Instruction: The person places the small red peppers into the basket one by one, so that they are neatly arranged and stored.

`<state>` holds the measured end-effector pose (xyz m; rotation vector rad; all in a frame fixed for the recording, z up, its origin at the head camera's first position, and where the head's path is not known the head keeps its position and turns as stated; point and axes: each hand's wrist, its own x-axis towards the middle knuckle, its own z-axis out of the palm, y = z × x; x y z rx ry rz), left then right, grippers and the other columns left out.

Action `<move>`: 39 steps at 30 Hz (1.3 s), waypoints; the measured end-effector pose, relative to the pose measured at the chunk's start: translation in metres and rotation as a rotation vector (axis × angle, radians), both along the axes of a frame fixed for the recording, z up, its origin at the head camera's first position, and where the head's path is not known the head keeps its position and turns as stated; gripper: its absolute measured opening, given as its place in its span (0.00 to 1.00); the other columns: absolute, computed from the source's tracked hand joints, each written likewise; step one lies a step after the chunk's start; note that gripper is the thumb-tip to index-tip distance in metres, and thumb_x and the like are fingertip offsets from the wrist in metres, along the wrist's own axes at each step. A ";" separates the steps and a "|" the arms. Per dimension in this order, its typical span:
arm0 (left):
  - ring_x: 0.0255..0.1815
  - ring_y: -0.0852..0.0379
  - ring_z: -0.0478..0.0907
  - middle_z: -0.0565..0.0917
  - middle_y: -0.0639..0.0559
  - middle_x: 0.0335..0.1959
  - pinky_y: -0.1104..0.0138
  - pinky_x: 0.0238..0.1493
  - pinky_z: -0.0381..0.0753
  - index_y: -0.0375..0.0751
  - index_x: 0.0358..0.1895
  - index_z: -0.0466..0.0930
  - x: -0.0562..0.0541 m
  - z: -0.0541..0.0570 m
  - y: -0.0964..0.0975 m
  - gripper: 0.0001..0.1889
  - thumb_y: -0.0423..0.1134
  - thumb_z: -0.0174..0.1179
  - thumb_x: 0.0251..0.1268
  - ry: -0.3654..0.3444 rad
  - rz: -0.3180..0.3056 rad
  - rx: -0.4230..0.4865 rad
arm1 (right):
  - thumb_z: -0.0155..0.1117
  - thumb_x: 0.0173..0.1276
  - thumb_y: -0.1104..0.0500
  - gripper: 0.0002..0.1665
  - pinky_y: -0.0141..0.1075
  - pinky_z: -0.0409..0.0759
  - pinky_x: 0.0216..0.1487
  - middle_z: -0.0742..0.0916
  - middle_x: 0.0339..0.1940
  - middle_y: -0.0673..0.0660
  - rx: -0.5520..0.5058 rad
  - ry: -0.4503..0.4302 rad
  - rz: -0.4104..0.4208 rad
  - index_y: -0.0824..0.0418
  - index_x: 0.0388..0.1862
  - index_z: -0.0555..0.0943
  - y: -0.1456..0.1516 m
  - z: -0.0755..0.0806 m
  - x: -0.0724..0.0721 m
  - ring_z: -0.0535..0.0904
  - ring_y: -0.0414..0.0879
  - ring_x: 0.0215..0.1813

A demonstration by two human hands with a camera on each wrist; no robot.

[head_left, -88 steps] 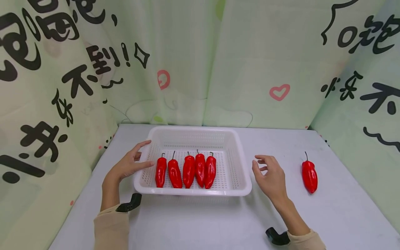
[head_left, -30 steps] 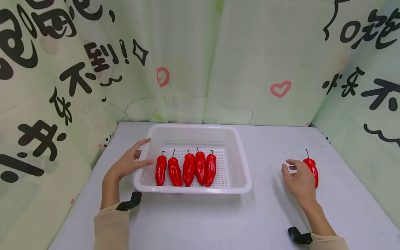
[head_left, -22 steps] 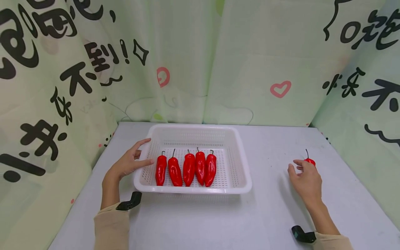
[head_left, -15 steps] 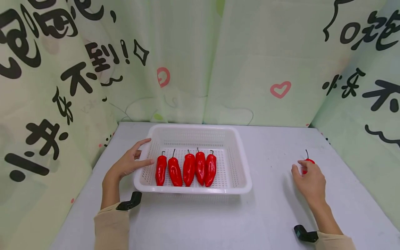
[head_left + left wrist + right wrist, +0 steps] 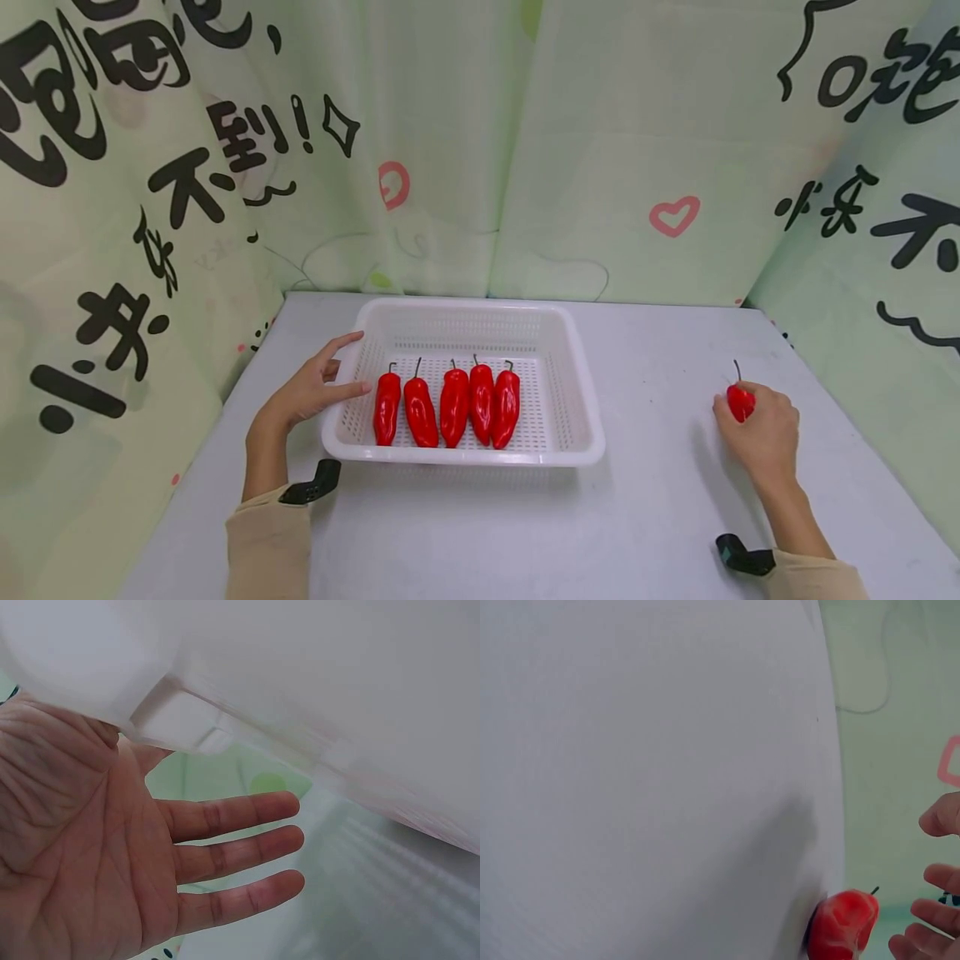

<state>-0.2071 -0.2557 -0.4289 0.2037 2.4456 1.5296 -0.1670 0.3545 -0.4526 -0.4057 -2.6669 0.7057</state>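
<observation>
My left hand (image 5: 303,396) rests at the left rim of a white perforated plastic basket (image 5: 480,457), thumb and index finger laid over it. In the left wrist view the other three fingers (image 5: 240,851) are straight and spread beside the basket wall. Five-like rows aside, several red peppers (image 5: 453,408) lie side by side in the basket, stems away from me. At the right, my right hand (image 5: 768,433) is over a lone red pepper (image 5: 741,402), partly hiding it. The right wrist view shows that pepper apart from the spread, loosely bent fingers (image 5: 934,911).
The white table (image 5: 517,533) extends in front of the basket and between it and the right hand. A pale green printed curtain (image 5: 585,167) hangs behind and at both sides. Each wrist wears a black camera (image 5: 744,557).
My right hand has moved from beside the basket rightward to the lone pepper, then slightly further right over it, thumb and fingers now on either side of its top. The left hand stays put.
</observation>
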 end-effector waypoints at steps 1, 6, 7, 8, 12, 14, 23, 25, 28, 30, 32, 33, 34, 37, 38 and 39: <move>0.59 0.37 0.79 0.72 0.29 0.68 0.50 0.48 0.88 0.59 0.83 0.49 0.000 0.000 0.000 0.49 0.48 0.70 0.64 -0.001 0.000 0.002 | 0.62 0.70 0.58 0.34 0.71 0.77 0.53 0.71 0.63 0.80 -0.007 -0.013 -0.004 0.77 0.68 0.67 0.002 0.000 -0.001 0.63 0.76 0.66; 0.59 0.37 0.79 0.71 0.29 0.68 0.50 0.48 0.88 0.60 0.83 0.49 0.000 0.000 0.000 0.48 0.48 0.70 0.64 -0.005 0.004 0.000 | 0.60 0.71 0.57 0.37 0.71 0.77 0.53 0.67 0.65 0.81 -0.025 -0.092 -0.029 0.77 0.71 0.63 0.008 0.000 -0.003 0.60 0.77 0.68; 0.59 0.37 0.79 0.71 0.29 0.69 0.50 0.48 0.88 0.60 0.83 0.49 0.001 0.000 0.000 0.48 0.48 0.70 0.64 -0.004 0.004 0.000 | 0.60 0.71 0.57 0.37 0.71 0.77 0.53 0.67 0.66 0.81 -0.031 -0.108 -0.035 0.77 0.71 0.63 0.009 0.001 -0.003 0.59 0.77 0.69; 0.59 0.37 0.79 0.71 0.29 0.69 0.50 0.48 0.88 0.60 0.83 0.49 0.001 0.000 0.000 0.48 0.48 0.70 0.64 -0.005 0.005 0.000 | 0.60 0.71 0.57 0.38 0.71 0.77 0.53 0.66 0.66 0.82 -0.032 -0.124 -0.040 0.77 0.72 0.62 0.010 0.001 -0.004 0.59 0.78 0.69; 0.59 0.36 0.79 0.71 0.30 0.69 0.50 0.48 0.88 0.60 0.83 0.49 0.001 0.001 0.000 0.48 0.48 0.70 0.64 -0.005 0.006 0.003 | 0.59 0.71 0.56 0.39 0.70 0.77 0.54 0.64 0.67 0.82 -0.038 -0.169 -0.054 0.76 0.73 0.61 0.014 0.001 -0.006 0.58 0.78 0.70; 0.59 0.37 0.79 0.71 0.30 0.69 0.50 0.47 0.88 0.60 0.83 0.49 0.001 0.001 0.000 0.48 0.48 0.70 0.64 -0.005 0.006 0.004 | 0.59 0.71 0.55 0.39 0.70 0.77 0.54 0.64 0.67 0.83 -0.034 -0.176 -0.048 0.76 0.73 0.61 0.016 0.000 -0.007 0.58 0.78 0.70; 0.60 0.36 0.79 0.71 0.29 0.69 0.50 0.47 0.88 0.60 0.83 0.49 0.002 0.001 0.000 0.48 0.47 0.70 0.64 -0.006 0.005 0.006 | 0.60 0.72 0.56 0.39 0.71 0.77 0.55 0.63 0.68 0.83 -0.043 -0.210 -0.033 0.75 0.74 0.61 0.024 -0.003 -0.009 0.57 0.78 0.70; 0.60 0.36 0.79 0.71 0.29 0.69 0.50 0.47 0.88 0.60 0.83 0.49 0.001 0.001 0.000 0.48 0.47 0.70 0.64 -0.004 0.005 0.003 | 0.59 0.72 0.56 0.38 0.71 0.76 0.55 0.64 0.67 0.83 -0.041 -0.214 -0.018 0.75 0.74 0.61 0.026 -0.004 -0.009 0.57 0.79 0.70; 0.61 0.35 0.78 0.72 0.29 0.68 0.50 0.48 0.88 0.60 0.83 0.50 0.001 0.001 0.001 0.49 0.48 0.70 0.64 -0.001 0.006 -0.003 | 0.60 0.72 0.57 0.38 0.71 0.77 0.54 0.64 0.66 0.84 -0.033 -0.230 0.009 0.76 0.73 0.61 0.028 -0.005 -0.008 0.58 0.80 0.68; 0.61 0.35 0.78 0.72 0.29 0.68 0.50 0.48 0.88 0.60 0.83 0.50 0.001 0.001 0.001 0.49 0.49 0.71 0.63 0.000 0.007 -0.008 | 0.60 0.71 0.57 0.38 0.71 0.77 0.54 0.63 0.65 0.84 -0.025 -0.249 0.028 0.77 0.72 0.60 0.030 -0.006 -0.008 0.58 0.80 0.67; 0.61 0.34 0.78 0.71 0.29 0.68 0.50 0.48 0.88 0.60 0.83 0.49 0.001 0.001 0.001 0.49 0.49 0.70 0.63 0.001 0.008 -0.011 | 0.60 0.71 0.58 0.38 0.71 0.77 0.54 0.62 0.65 0.85 -0.023 -0.270 0.041 0.77 0.72 0.59 0.031 -0.007 -0.009 0.58 0.81 0.67; 0.61 0.34 0.78 0.71 0.29 0.68 0.50 0.48 0.88 0.60 0.83 0.49 0.001 0.001 0.001 0.49 0.49 0.70 0.63 0.001 0.008 -0.010 | 0.60 0.71 0.59 0.38 0.71 0.77 0.54 0.62 0.64 0.85 -0.022 -0.278 0.046 0.77 0.72 0.59 0.032 -0.007 -0.009 0.58 0.81 0.66; 0.61 0.34 0.77 0.71 0.29 0.69 0.49 0.48 0.88 0.60 0.83 0.49 0.001 0.001 0.001 0.49 0.49 0.70 0.63 0.001 0.009 -0.010 | 0.59 0.70 0.60 0.37 0.71 0.77 0.54 0.62 0.64 0.85 -0.020 -0.283 0.051 0.77 0.72 0.59 0.032 -0.007 -0.009 0.58 0.82 0.66; 0.62 0.34 0.77 0.70 0.29 0.69 0.49 0.48 0.88 0.60 0.83 0.49 0.001 0.001 0.001 0.49 0.48 0.70 0.64 -0.004 0.008 -0.003 | 0.59 0.70 0.62 0.36 0.72 0.77 0.54 0.62 0.64 0.85 -0.013 -0.279 0.066 0.75 0.72 0.60 0.033 -0.009 -0.009 0.58 0.82 0.65; 0.62 0.34 0.77 0.70 0.29 0.69 0.49 0.48 0.88 0.60 0.83 0.49 0.001 0.001 0.000 0.48 0.48 0.70 0.64 -0.005 0.009 -0.001 | 0.59 0.70 0.62 0.36 0.72 0.77 0.53 0.62 0.63 0.85 -0.006 -0.272 0.072 0.75 0.71 0.61 0.033 -0.010 -0.009 0.59 0.82 0.65; 0.62 0.34 0.77 0.70 0.29 0.70 0.49 0.48 0.88 0.60 0.83 0.49 0.001 0.001 0.000 0.48 0.48 0.70 0.64 -0.007 0.008 0.002 | 0.59 0.69 0.63 0.35 0.72 0.77 0.53 0.63 0.63 0.85 -0.001 -0.265 0.079 0.75 0.71 0.61 0.034 -0.010 -0.009 0.59 0.82 0.64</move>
